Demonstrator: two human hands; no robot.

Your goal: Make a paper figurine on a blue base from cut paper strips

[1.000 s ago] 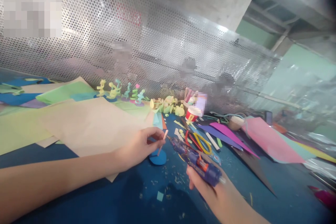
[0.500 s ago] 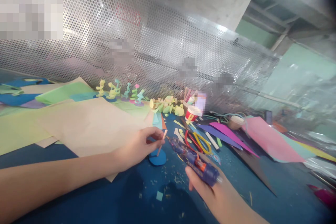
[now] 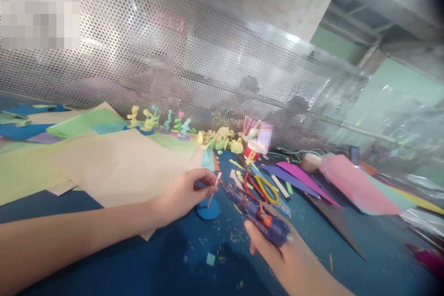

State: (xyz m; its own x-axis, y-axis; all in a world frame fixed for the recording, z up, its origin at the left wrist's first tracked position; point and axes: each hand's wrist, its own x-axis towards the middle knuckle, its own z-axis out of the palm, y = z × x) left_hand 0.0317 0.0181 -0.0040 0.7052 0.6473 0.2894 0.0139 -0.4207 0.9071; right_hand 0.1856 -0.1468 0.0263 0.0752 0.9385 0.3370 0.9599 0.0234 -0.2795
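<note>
My left hand [image 3: 194, 189] pinches a thin pale-pink stick [image 3: 213, 193] near its top. The stick stands, leaning slightly, on a small blue disc [image 3: 208, 210] lying on the blue tabletop. From the right comes my right hand [image 3: 274, 249], wrapped round a dark purple glue gun [image 3: 258, 210] with an orange part inside. Its nozzle points left at the upper end of the stick; whether they touch I cannot tell. Some of my right fingers are hidden behind the tool.
Large beige paper [image 3: 118, 162] spreads at left. Small paper figures [image 3: 168, 120] stand along the perforated metal screen [image 3: 208, 55]. Red-handled scissors [image 3: 255, 187], yellow-handled scissors [image 3: 268, 189], a red-and-white cup [image 3: 253, 150] and coloured sheets [image 3: 357, 182] lie to the right.
</note>
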